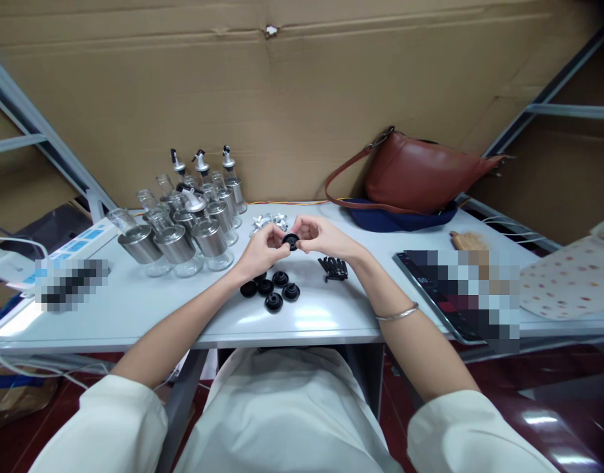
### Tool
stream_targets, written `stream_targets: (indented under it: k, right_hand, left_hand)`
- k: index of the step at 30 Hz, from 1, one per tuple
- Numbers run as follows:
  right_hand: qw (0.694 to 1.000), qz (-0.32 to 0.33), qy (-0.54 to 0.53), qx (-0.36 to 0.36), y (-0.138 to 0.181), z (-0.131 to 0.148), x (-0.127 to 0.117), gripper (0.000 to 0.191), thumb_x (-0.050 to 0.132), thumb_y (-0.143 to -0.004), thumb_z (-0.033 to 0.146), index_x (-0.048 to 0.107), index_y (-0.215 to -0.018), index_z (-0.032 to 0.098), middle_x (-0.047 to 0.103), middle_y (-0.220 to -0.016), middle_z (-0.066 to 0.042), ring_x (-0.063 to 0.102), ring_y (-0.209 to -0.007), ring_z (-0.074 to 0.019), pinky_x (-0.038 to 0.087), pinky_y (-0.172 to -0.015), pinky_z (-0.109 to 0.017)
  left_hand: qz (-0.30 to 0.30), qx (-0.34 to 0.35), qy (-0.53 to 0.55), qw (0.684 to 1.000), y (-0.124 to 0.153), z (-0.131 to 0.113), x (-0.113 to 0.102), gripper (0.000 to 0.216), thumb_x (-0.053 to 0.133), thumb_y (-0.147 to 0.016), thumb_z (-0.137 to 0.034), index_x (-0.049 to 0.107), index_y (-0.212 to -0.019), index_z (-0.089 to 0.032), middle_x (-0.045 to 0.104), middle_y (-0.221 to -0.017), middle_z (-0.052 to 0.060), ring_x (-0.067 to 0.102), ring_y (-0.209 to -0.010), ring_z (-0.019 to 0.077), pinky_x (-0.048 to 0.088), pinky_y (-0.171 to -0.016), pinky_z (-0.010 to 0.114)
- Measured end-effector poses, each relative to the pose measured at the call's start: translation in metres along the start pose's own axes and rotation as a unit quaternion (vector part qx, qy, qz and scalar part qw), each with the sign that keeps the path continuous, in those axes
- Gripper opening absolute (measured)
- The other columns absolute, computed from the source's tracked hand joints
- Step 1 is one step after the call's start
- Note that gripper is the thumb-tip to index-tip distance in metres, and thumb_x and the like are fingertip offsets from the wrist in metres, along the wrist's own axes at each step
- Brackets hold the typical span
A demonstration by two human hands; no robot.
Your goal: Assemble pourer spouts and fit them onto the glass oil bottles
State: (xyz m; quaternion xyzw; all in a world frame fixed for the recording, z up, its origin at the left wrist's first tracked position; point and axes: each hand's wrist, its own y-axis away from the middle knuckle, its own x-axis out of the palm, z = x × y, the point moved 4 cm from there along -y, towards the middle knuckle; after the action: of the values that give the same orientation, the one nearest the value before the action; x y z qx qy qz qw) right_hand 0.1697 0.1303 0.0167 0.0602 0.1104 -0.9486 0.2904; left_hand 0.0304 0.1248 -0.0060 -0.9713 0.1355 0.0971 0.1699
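Observation:
Between my two hands, a round black stopper piece (291, 242) is held just above the table. My left hand (263, 251) pinches its left side, and my right hand (323, 236) has its fingers closed on the right side. Below them, several similar black stopper pieces (274, 301) lie in a loose group. To the right sits a small bunch of black slender parts (334, 268). Behind my hands is a pile of silvery pieces (268, 222), partly covered by my fingers.
Several glass bottles with metal sleeves (173, 244) stand on the left, some topped with pourers (196, 200). A brown bag (420, 172) rests on dark blue cloth (400, 220) at the back right. A tablet-like device (430, 295) and power strip (79, 253) flank the white table (148, 315).

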Motion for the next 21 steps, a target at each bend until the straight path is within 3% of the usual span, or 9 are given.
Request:
stream_targets:
  k: [8, 14, 21]
  right_hand:
    - [1.000, -0.012, -0.018, -0.011, 0.001, 0.000, 0.001, 0.021, 0.062, -0.055, 0.012, 0.050, -0.070, 0.018, 0.050, -0.055, 0.009, 0.042, -0.050, -0.0056, 0.028, -0.048, -0.020]
    - [0.999, 0.022, -0.044, 0.001, -0.003, -0.007, 0.000, 0.029, 0.071, -0.054, 0.011, 0.050, -0.074, 0.017, 0.062, -0.065, 0.006, 0.054, -0.055, -0.0069, 0.039, -0.055, -0.021]
    - [0.999, -0.003, -0.036, 0.003, 0.001, -0.006, -0.013, 0.031, 0.075, -0.057, 0.015, 0.052, -0.078, 0.018, 0.070, -0.080, -0.001, 0.066, -0.076, -0.0139, 0.051, -0.075, -0.031]
  left_hand:
    - [-0.007, 0.038, -0.046, 0.998, 0.003, -0.009, -0.001, 0.016, 0.061, -0.064, -0.021, 0.050, -0.075, -0.017, 0.055, -0.070, -0.003, 0.051, -0.064, 0.0095, 0.042, -0.065, 0.024]
    - [-0.028, 0.119, -0.251, 0.960, 0.008, -0.019, -0.001, 0.017, 0.062, -0.067, -0.020, 0.048, -0.076, -0.019, 0.056, -0.073, -0.001, 0.052, -0.068, 0.0136, 0.042, -0.066, 0.027]
    - [-0.049, 0.193, -0.326, 0.924, 0.010, -0.023, 0.000, 0.014, 0.059, -0.074, -0.019, 0.054, -0.088, -0.018, 0.063, -0.089, 0.006, 0.058, -0.090, 0.0220, 0.041, -0.084, 0.036]
